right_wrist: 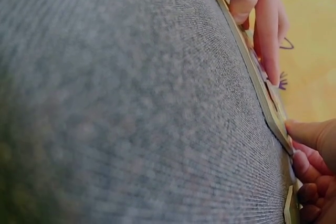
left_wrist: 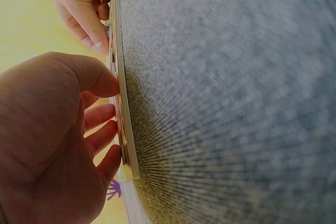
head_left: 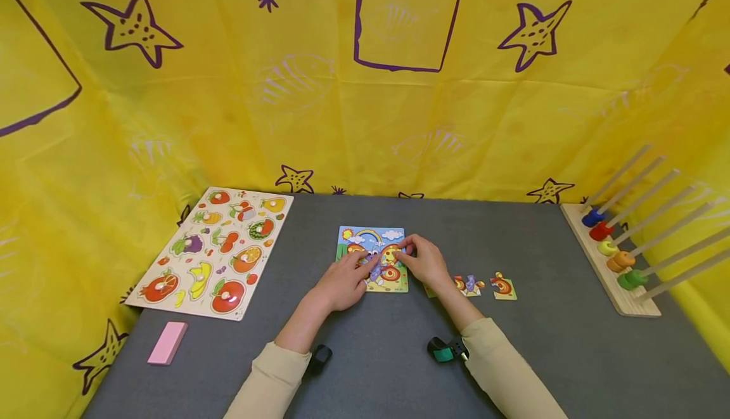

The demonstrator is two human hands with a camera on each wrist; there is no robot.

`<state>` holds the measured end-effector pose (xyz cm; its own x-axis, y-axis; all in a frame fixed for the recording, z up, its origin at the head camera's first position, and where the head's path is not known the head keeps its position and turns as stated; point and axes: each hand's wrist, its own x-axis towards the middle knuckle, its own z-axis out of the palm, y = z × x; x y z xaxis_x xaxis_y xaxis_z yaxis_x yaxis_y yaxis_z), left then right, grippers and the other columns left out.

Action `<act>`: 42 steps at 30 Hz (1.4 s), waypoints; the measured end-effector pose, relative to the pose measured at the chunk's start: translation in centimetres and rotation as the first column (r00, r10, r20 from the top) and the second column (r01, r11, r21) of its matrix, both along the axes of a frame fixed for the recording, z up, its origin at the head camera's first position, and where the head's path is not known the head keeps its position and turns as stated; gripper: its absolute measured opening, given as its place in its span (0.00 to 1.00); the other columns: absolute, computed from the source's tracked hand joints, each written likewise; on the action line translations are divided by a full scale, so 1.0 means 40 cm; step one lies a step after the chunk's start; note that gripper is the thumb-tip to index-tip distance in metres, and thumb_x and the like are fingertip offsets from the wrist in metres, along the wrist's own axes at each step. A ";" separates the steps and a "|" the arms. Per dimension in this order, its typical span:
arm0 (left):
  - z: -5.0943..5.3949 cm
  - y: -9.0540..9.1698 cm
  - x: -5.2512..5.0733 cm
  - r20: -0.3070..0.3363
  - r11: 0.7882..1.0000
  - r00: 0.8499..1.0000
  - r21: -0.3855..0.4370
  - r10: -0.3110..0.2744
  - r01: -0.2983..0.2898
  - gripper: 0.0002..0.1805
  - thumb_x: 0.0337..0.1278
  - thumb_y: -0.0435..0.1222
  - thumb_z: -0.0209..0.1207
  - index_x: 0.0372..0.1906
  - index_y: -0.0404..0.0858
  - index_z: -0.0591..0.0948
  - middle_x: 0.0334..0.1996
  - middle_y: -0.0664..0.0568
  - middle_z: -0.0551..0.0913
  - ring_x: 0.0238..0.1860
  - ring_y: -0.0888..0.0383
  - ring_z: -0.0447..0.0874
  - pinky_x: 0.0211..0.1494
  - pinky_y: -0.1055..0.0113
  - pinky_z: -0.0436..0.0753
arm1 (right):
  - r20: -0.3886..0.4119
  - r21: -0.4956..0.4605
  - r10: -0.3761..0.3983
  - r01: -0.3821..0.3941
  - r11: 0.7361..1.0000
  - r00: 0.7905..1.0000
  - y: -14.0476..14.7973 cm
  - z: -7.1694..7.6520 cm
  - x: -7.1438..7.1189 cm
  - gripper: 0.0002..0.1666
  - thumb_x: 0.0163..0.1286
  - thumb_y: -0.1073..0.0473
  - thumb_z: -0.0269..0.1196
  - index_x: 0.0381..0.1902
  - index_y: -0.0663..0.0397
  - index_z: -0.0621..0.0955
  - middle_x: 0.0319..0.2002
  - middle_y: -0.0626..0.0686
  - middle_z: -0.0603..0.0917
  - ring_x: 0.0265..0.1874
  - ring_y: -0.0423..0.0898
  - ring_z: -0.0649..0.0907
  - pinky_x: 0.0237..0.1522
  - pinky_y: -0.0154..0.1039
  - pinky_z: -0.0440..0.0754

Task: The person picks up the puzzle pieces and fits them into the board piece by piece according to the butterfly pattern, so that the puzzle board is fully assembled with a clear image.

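A square butterfly jigsaw puzzle with a rainbow and sun lies flat mid-table. My left hand rests on its left and lower part, the fingertips touching the middle; in the left wrist view its thumb meets the board's near edge. At the upper right side, my right hand pinches a puzzle piece between thumb and bent index finger. The right wrist view shows that hand's thumb on the board edge, other fingers curled beside it. Loose pieces lie to the right, one partly hidden by the right forearm.
A fruit knob-puzzle board lies at the left, with a pink block nearer the front. On the right, a wooden stacking rack with tall pegs and coloured rings stands by the yellow curtain. The grey tabletop lies between.
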<state>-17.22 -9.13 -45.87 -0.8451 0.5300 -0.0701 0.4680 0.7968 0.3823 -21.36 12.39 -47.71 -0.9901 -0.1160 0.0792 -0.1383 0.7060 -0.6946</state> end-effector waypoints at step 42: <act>0.001 0.011 -0.010 -0.115 0.999 0.993 0.035 -0.003 0.007 0.27 0.62 0.32 0.56 0.67 0.37 0.72 0.61 0.41 0.69 0.63 0.44 0.64 0.62 0.46 0.69 | -0.063 0.002 0.251 -0.251 0.968 0.966 0.048 0.010 0.009 0.11 0.66 0.59 0.67 0.45 0.57 0.85 0.35 0.52 0.80 0.34 0.49 0.75 0.39 0.44 0.72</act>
